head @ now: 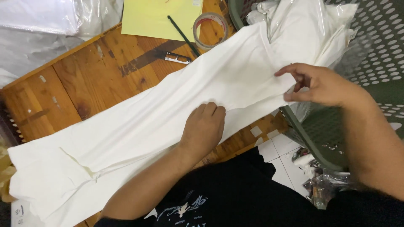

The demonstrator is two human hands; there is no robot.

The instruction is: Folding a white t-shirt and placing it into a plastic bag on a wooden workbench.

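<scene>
Stretching diagonally from the lower left of the frame to the upper right, a long white cloth point(160, 113) is laid over a wooden counter point(97, 75), its upper end running on toward a dark green plastic basket point(320, 143) at the right, where more white cloth wrapped in clear plastic point(303, 29) is heaped. The cloth is pressed flat near the centre of the frame by the left hand point(204, 128), which is laid palm down with the fingers curled at the near fold, apparently so that the fabric is kept from sliding. To the right of centre, the edge of the cloth is pinched between thumb and fingers of the right hand point(320, 86), the remaining fingers being loosely spread; the fabric between the two hands is thereby drawn taut and smooth. Along the upper edge of the frame, beyond the cloth, a yellow sheet of paper point(155, 17), a dark pencil point(183, 35), a roll of clear tape point(210, 30) and a small cutter point(176, 58) are left lying.
</scene>
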